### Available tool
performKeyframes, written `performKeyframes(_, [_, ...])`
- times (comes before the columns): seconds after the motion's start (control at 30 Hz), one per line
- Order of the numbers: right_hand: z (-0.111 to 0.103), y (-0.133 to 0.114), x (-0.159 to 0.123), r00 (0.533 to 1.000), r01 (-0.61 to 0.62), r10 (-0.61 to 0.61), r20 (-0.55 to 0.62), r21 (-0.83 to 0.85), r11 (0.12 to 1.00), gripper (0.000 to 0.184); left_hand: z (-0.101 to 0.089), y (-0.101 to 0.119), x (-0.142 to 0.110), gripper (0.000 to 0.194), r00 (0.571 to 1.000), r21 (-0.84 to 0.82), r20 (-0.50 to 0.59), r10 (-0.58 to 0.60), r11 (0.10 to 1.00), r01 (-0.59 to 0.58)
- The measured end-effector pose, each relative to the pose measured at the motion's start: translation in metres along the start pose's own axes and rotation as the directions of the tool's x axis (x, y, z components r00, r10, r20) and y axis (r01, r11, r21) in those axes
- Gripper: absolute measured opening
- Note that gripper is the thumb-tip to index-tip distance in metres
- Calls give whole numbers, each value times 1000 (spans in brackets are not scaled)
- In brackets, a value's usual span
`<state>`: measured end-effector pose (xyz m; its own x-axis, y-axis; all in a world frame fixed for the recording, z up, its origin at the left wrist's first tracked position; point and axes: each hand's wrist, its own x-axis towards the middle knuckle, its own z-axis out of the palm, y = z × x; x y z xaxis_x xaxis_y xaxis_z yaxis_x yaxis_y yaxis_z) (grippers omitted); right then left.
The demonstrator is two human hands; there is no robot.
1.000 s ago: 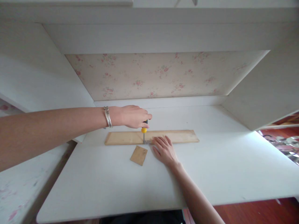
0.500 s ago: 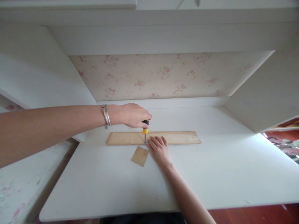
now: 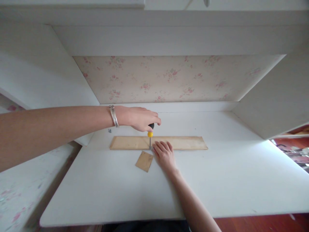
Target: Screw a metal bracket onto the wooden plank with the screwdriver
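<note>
My left hand, reaching in from the left, is closed on a yellow-and-black screwdriver, fingertips about the top of its handle. The screwdriver stands upright, its shaft down at the near edge of a long wooden board. A small metal piece lies at the tip; its exact kind is too small to make out. My right hand lies palm down across the board, fingers laid on its top beside the tip, covering part of it. A small square wooden piece with small holes rests just in front of the board.
Everything lies on a white desk. White side panels and a low overhead shelf enclose the back, with flowered wallpaper behind. Small metal bits lie behind the board's left end.
My left hand has shifted slightly right at the screwdriver's top, its fingers extending more. The metal bits by the wrist now show fully. My right hand and the board stay put.
</note>
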<state>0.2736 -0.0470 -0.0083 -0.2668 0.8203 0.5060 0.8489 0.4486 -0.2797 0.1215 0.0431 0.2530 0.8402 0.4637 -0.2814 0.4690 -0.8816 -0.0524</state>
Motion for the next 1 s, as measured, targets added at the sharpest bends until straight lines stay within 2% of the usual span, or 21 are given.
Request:
performKeyframes(0.07, [1,0,0,1000,-3,3,0,0,1000,29,1,-2,0,27,999,-18,20,38,999,-38])
performKeyframes(0.1, [1,0,-1,1000,-5,5,2,1,1000,29,1,-3,1,25,1000,-17,29,9,1000,-9])
performKeyframes(0.23, [1,0,-2,1000,-11,11,12,12,1000,28,1,-3,2,39,977,-4,25,-214,977,214])
performKeyframes(0.27, [1,0,-2,1000,-11,11,12,14,1000,28,1,-2,2,41,977,-6,22,-212,977,212])
performKeyframes(0.37, [0,-1,-2,1000,-13,12,11,16,1000,28,-1,-1,2,35,998,-37,31,-46,998,47])
performKeyframes(0.43, [-1,-2,-2,1000,-15,15,9,15,1000,28,-1,-2,2,32,999,-57,40,12,998,-10])
performKeyframes(0.6, [-1,-2,-2,1000,-14,14,7,13,1000,29,1,0,6,36,982,3,29,-185,983,185])
performKeyframes(0.63, [0,-1,-2,1000,-15,15,8,13,1000,29,1,0,7,38,983,13,23,-183,983,183])
performKeyframes(0.73, [1,-1,-2,1000,-17,16,18,17,1000,29,-1,0,7,34,998,-21,26,-54,998,55])
performKeyframes(0.8, [1,-1,-2,999,-19,18,26,20,1000,29,-1,-1,8,33,999,-51,45,-10,999,12])
performKeyframes(0.9, [0,-3,-2,999,-23,22,35,22,1000,29,0,-3,10,30,992,-19,38,-118,993,119])
performKeyframes(1.0, [-1,-3,-1,999,-25,24,39,20,999,29,2,-2,10,42,978,18,6,-211,977,211])
